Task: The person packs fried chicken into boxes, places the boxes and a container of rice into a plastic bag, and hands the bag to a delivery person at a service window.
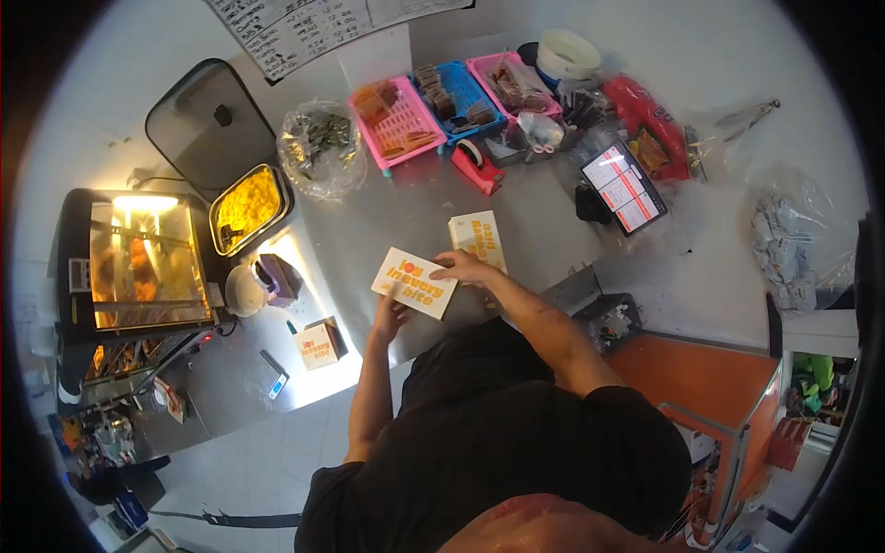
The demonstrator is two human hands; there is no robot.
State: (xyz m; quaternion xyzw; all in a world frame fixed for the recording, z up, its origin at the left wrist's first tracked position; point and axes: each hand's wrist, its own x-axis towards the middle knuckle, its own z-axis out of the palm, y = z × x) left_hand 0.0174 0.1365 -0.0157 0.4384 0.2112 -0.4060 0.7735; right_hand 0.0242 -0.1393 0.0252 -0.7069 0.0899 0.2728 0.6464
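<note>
A white cardboard food box (413, 282) with orange lettering is held tilted above the steel table (387, 214). My left hand (391, 314) is at its lower left edge, the fingers slightly blurred. My right hand (462, 267) has its fingers on the box's right corner, with the thumb side over the printed top. Behind my right hand lies another printed box (480, 238), partly covered by the hand; it seems to rest on a further one. A smaller printed carton (318, 345) stands to the left, near the table's front edge.
A red tape dispenser (478, 169), pink basket (401, 121), blue basket (460, 100) and second pink basket (515, 83) line the back. A tablet (623, 188) stands right. At left are a tray of yellow food (249, 207), a purple dispenser (280, 280) and a lit warming cabinet (145, 263).
</note>
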